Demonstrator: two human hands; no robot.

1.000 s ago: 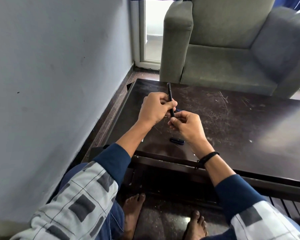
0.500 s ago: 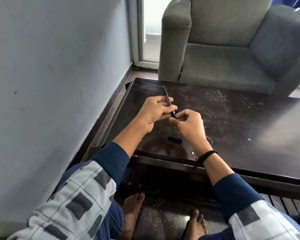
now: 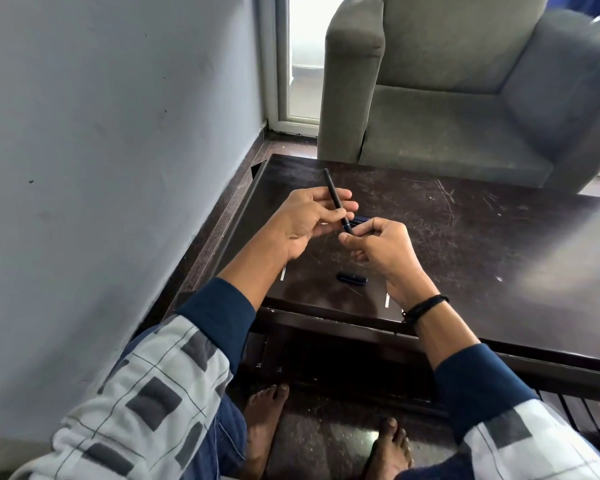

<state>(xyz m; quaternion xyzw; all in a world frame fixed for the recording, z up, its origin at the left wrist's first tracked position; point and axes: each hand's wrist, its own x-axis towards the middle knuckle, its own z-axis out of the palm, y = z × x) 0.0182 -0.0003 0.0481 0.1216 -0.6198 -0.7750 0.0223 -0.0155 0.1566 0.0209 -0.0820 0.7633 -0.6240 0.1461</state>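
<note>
While both hands work above the near-left part of the scratched dark brown wooden bench (image 3: 499,237), the left hand (image 3: 305,220) pinches a slim black pen barrel (image 3: 334,199) between thumb and curled fingers (image 3: 340,195). The barrel slants from its lower tip, between the hands, up toward 11 o'clock.

Right hand (image 3: 381,247): at 3 o'clock of the left hand, fingers curled round a short dark blue pen piece (image 3: 360,220) at the barrel's lower end; whether the two parts touch cannot be told.

Dark blue oblong cap (image 3: 352,279): flat on the bench at 6 o'clock of the hands, apart from both.

Two thin pale rods: one (image 3: 283,273) at 9 o'clock of the cap, one (image 3: 387,299) at 3 o'clock of it, both on the bench.

Black cord wristband (image 3: 424,306): on the right wrist.

Grey upholstered armchair (image 3: 447,98): beyond the bench at 12 o'clock.

Pale grey wall (image 3: 118,168): at 9 o'clock.

Bare feet (image 3: 264,424): on the dark floor at 6 o'clock.
</note>
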